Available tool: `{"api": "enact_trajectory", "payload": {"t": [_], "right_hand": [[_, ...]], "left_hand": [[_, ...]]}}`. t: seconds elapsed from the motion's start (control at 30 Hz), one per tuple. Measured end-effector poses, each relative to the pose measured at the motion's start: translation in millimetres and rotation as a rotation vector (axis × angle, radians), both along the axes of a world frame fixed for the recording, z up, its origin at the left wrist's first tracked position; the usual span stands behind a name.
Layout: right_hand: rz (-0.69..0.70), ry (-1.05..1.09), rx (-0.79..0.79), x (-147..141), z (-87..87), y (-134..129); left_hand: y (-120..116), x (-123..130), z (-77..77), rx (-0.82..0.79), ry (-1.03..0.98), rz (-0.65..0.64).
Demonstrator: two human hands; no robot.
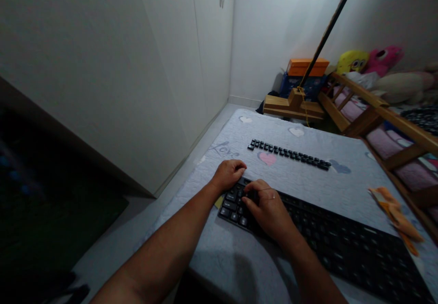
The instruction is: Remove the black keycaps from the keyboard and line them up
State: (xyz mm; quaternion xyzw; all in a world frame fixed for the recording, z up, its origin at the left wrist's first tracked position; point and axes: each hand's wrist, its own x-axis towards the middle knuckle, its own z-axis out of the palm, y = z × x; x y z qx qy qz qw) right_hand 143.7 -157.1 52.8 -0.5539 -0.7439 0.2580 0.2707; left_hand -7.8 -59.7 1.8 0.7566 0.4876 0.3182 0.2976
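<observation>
A black keyboard [328, 231] lies at a slant on the patterned bedspread, some of it under my hands and forearm. At its back left corner, my left hand [228, 175] is closed with thumb and fingers curled together; what they hold, if anything, is hidden. My right hand [268, 206] bends over the keys near the left end, thumb and fingertips drawn in around the key area. Whatever sits between those fingertips is too dark to make out. Beyond the keyboard, loose black keycaps [289, 153] are set out in two slanting rows.
An orange cloth-like item [397, 215] lies to the right. Something yellowish [219, 201] peeks from under the keyboard's left end. A pale wardrobe [164, 66] rises on the left. Behind stand a wooden base with a pole [297, 101], an orange box [308, 67] and a wooden rail [379, 103].
</observation>
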Motion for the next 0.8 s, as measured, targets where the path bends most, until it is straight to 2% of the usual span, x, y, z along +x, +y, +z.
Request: {"api": "enact_trajectory", "payload": {"t": [0.27,0.53,0.8], "right_hand": [[-0.011,-0.037,0.058,-0.7,-14.2,0.7],[-0.064,-0.067,0.053,-5.5,-16.0,1.4],[-0.013,-0.063,0.103,-7.8,-15.4,-1.6]], "left_hand": [[-0.7,0.4,1.0,0.011,0.004,-0.004],[-1.7,1.2,2.0,0.021,0.001,0.001],[-1.5,1.0,1.5,0.025,0.005,-0.001]]}}
